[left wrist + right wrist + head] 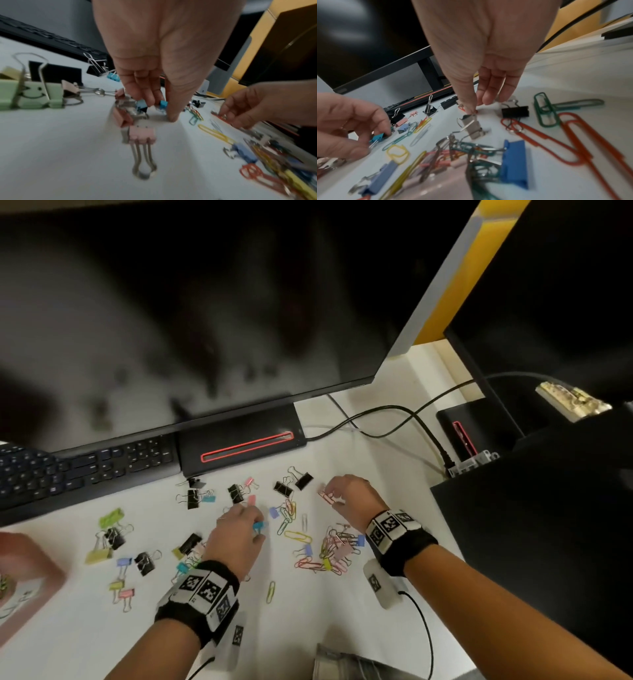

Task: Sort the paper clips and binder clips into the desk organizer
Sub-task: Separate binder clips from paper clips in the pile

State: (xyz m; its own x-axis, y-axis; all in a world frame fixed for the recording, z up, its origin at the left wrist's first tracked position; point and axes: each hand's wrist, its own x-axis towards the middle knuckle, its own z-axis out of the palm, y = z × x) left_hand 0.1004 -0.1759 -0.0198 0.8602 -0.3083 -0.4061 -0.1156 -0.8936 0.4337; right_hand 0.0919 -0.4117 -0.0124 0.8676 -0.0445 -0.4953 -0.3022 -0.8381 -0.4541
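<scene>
Coloured paper clips and binder clips lie scattered over the white desk [342,611]. My left hand [257,529] pinches a small teal binder clip [259,524] between thumb and fingers just above the desk; in the left wrist view that teal binder clip [141,105] sits under my left hand [159,112]. My right hand [330,496] pinches a red paper clip [324,496] at the desk surface, to the right of the black binder clips [283,488]. In the right wrist view my right hand [475,108] closes thumb and forefinger on the red paper clip [462,108].
A blurred pinkish container [30,573] stands at the far left edge. A keyboard [82,467] and a monitor base [239,440] bound the back, with cables [394,419] and a black box [534,525] to the right. A tangled heap of clips [334,549] lies under my right wrist.
</scene>
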